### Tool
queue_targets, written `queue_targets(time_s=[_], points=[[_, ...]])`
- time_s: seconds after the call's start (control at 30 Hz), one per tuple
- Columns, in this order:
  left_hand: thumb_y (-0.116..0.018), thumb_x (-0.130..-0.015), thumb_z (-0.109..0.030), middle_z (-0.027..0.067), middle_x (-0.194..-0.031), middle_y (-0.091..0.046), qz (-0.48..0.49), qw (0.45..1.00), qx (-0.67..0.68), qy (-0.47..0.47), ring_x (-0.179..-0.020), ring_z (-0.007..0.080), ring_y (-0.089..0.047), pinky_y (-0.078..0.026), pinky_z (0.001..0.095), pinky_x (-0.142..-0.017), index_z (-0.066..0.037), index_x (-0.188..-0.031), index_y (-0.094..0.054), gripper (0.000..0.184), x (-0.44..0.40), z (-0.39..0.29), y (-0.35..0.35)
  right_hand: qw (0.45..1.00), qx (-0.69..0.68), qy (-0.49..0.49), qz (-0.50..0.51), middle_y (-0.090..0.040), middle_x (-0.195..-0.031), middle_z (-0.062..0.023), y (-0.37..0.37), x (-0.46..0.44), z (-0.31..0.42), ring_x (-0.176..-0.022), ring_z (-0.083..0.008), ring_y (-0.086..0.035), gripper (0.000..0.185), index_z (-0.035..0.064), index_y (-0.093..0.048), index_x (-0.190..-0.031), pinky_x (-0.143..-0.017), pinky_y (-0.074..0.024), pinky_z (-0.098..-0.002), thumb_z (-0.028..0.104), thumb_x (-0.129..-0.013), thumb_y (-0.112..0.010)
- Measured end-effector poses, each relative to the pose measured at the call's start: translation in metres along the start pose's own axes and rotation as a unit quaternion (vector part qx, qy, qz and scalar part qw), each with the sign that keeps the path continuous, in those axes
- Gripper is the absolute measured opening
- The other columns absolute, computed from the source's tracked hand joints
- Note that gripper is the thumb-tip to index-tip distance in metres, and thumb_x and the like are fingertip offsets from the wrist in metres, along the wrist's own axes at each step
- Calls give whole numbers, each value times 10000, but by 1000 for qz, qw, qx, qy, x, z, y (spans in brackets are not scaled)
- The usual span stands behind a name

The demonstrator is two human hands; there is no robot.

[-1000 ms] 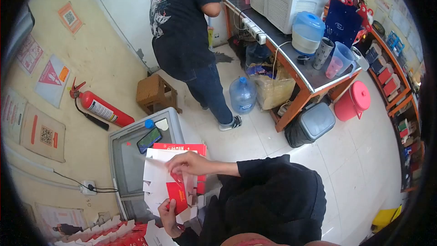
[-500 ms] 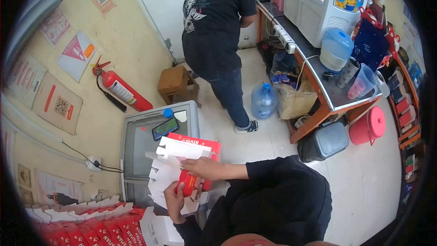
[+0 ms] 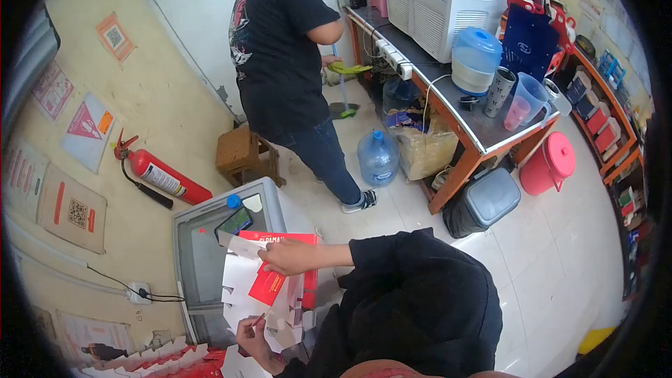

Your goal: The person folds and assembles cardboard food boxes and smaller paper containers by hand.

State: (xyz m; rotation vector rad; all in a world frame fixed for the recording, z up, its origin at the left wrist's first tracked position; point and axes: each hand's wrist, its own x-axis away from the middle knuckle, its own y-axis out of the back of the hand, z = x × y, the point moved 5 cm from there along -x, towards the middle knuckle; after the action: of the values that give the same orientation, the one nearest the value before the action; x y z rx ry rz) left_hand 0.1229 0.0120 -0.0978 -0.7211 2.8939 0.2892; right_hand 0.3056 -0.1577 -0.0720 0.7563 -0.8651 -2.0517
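Whereas both hands were at the red card [image 3: 267, 287] a moment ago, I now see only the right hand [image 3: 285, 257] pinching its upper end, over the white cardboard [image 3: 239, 276]. The right forearm reaches straight across the cardboard's upper part; the left hand [image 3: 255, 340] curls at its lower edge, its grip unclear to me.

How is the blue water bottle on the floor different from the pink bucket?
The blue water bottle is see-through; the pink bucket is solid in colour.
The bottle narrows to a neck at its top, while the bucket is wide there, under a lid.
The bottle stands near the co-worker's shoe; the bucket stands beside the grey bin.
Both are rounded and stand on the floor.
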Motion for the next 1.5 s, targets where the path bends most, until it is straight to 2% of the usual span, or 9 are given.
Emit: queue_targets(time_s=[0.17,0.37,0.63,0.9,1.03,1.17,1.27,1.33,1.5], points=[[-643,-899,-105,93,-1014,-471,-70,976,-177,-104,-999,222,-473,-379,347,-917,8,-961,-540,165,-4,-9,-31,998,-49,-6,41,-607,-971,-248,-18,3,20,-853,-447,-638,331,-29,-518,-1073,-760,-522,-492,264,-930,-578],[-581,-929,-101,134,-1032,-451,-152,977,-123,-88,-1037,277,-456,-352,384,-967,0,-1067,-461,209,-4,-8,-22,991,-116,-35,53,-578,-1023,-255,-8,5,24,-921,-432,-624,269,-8,-532,-1073,-805,-504,-487,218,-929,-561],[-542,-940,-147,187,-1141,-497,4,967,-223,-120,-1085,325,-465,-350,428,-975,7,-1104,-469,236,-9,-48,-53,988,-152,26,-4,-566,-1103,-185,6,14,43,-970,-384,-597,213,20,-526,-1060,-816,-486,-436,163,-914,-584],[-709,-832,-283,262,-1422,-343,-83,934,-238,-255,-1311,450,-344,-270,523,-1093,-54,-1343,-393,643,18,-55,-99,958,-148,68,-234,-549,-1148,-101,5,3,16,-1125,-237,-505,377,9,-568,-1181,-806,-495,-278,-34,-809,-615],[-696,-847,-283,245,-1394,-323,-270,888,-344,-143,-1332,421,-284,-260,524,-1091,-71,-1327,-404,600,75,-22,-57,900,-392,24,-188,-567,-1263,-129,-27,-35,1,-1186,-187,-550,389,-8,-536,-1265,-954,-447,-290,-92,-890,-476],[-605,-906,-191,209,-1307,-416,-541,745,-389,39,-1240,380,-391,-292,488,-1055,-30,-1256,-470,408,158,19,22,890,-450,36,-61,-592,-1226,-116,-94,-75,47,-1074,-170,-600,335,-6,-534,-1200,-931,-452,-274,-95,-879,-495],[-556,-951,-174,196,-1279,-427,-677,663,-305,90,-1166,323,-438,-373,427,-982,11,-1225,-474,341,234,47,71,867,-473,151,46,-618,-1185,-126,-163,-89,111,-1163,-192,-585,341,-17,-548,-1167,-1027,-437,-298,-129,-845,-534],[-534,-976,-170,177,-1260,-439,-735,628,-223,126,-1083,291,-500,-428,378,-924,25,-1235,-473,331,264,48,85,855,-485,153,99,-627,-1170,-91,-207,-88,148,-1159,-195,-590,312,4,-575,-1171,-891,-533,-286,-63,-868,-553],[-453,-1025,-273,190,-1381,-459,-651,718,-133,206,-1263,276,-460,-353,362,-1064,17,-1368,-407,452,286,100,109,903,-319,247,148,-621,-1188,-167,-289,-69,177,-1102,-297,-600,350,28,-566,-1216,-958,-474,-369,118,-886,-641]])
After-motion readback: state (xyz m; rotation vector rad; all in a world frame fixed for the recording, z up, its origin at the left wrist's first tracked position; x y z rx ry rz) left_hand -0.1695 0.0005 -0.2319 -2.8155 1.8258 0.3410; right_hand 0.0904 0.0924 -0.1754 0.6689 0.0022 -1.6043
